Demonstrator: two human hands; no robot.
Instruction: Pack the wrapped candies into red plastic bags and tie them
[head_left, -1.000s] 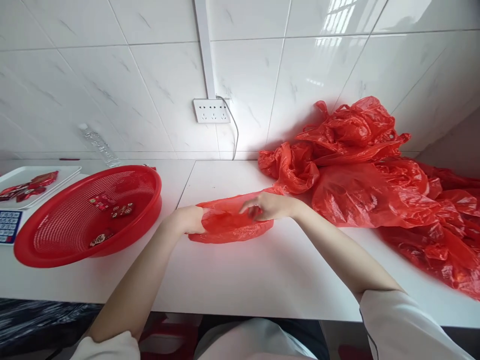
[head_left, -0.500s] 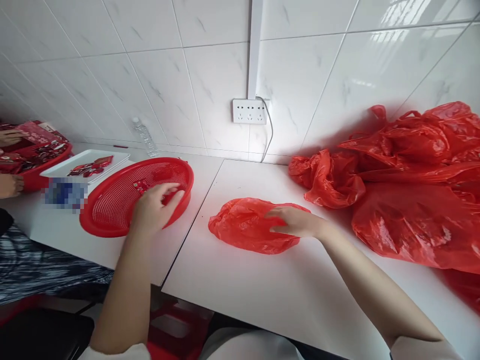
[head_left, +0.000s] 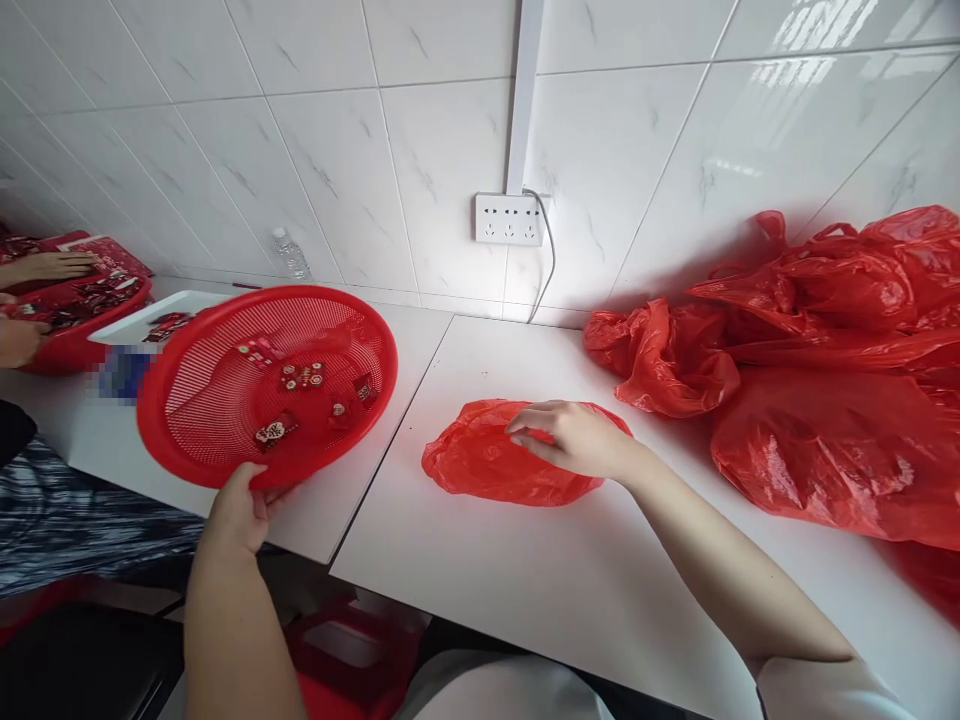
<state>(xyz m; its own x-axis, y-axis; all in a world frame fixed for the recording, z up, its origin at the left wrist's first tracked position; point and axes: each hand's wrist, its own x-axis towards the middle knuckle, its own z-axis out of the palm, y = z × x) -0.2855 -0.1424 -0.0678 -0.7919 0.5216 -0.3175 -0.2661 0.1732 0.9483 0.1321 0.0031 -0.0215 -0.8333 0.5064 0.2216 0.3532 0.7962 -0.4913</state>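
Observation:
My left hand (head_left: 244, 508) grips the near rim of a round red mesh basket (head_left: 196, 395), thumb on the rim and fingers underneath. The basket is tilted, its near edge raised off the table. Several small red packets with printed patterns, such as one in the middle (head_left: 301, 376), lie spread inside it. Over a red plastic bag (head_left: 491, 468) that lies with its mouth spread on the white table, my right hand (head_left: 574, 437) hovers with fingers loosely bent and apart, nothing in them. Whether its fingertips touch the bag I cannot tell.
Full red plastic bags (head_left: 825, 430) are heaped at the right against the tiled wall. Left of the basket are a white tray (head_left: 124, 328), a clear bottle (head_left: 291, 255) and another person's hands (head_left: 56, 265) at a second red basket (head_left: 75, 345). A socket strip (head_left: 511, 220) sits on the wall.
My left hand has come out of the basket and taken hold of its near rim, tilting it up. The right hand has shifted slightly left above the bag.

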